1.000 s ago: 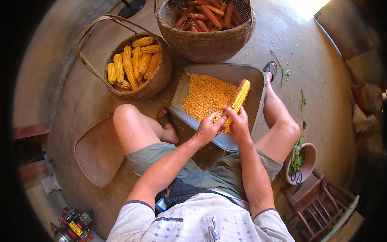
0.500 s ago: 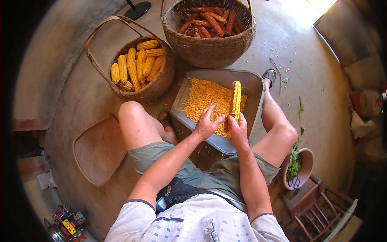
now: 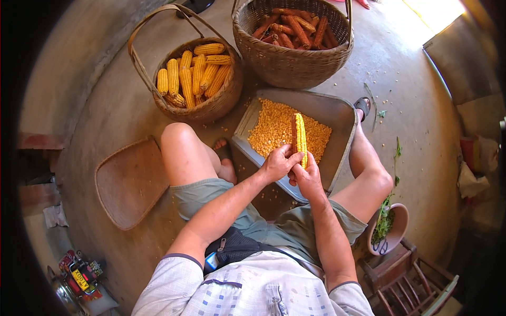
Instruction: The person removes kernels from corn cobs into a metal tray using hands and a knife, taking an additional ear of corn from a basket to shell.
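Note:
An ear of corn point(image 3: 300, 132) stands nearly upright over the grey tub, yellow kernels on most of it and a bare reddish strip down its left side. My right hand point(image 3: 310, 178) wraps round its lower end. Against the lower left side of the ear my left hand point(image 3: 279, 164) presses with bent fingers and thumb; its fingertips are partly hidden. Beneath both hands, loose corn kernels point(image 3: 269, 129) cover much of the bottom of the tub point(image 3: 343, 131), which sits on the floor between my legs.
A wicker basket of yellow ears point(image 3: 224, 100) stands beyond my left knee. Next to it, a larger basket point(image 3: 295, 66) holds bare reddish cobs. A shallow woven tray point(image 3: 129, 184) lies at left. On the right are a pinkish bucket with greens point(image 3: 400, 221) and a wooden chair point(image 3: 395, 271).
My left hand, open and apart from the ear before, has closed against its lower left side. The ear has come slightly lower and left. The whole view has shifted a little.

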Demonstrator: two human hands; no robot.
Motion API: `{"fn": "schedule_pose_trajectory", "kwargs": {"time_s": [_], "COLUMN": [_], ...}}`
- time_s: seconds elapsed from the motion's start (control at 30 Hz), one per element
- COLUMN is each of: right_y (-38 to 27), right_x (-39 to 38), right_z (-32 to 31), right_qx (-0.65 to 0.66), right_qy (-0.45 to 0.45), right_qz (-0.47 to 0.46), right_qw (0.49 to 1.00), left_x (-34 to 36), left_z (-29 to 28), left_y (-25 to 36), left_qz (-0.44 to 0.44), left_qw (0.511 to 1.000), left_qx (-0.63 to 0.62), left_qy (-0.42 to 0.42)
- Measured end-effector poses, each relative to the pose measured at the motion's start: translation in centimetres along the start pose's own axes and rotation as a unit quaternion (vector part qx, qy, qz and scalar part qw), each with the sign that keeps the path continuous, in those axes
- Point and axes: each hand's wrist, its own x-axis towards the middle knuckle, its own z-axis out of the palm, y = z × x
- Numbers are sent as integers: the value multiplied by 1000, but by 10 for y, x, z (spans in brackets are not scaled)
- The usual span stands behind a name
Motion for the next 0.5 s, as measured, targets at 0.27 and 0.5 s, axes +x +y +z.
{"fn": "schedule_pose_trajectory", "kwargs": {"time_s": [0.27,0.5], "right_y": [-6,1], "right_x": [1,-2], "right_z": [1,13], "right_qx": [128,14], "right_qy": [-34,-3], "right_qz": [60,21], "right_qw": [989,1000], "left_x": [4,6], "left_z": [-3,-2], "left_y": [-14,-18], "left_qz": [58,34], "left_qw": [996,997], "left_qx": [-70,19], "left_qy": [20,71]}}
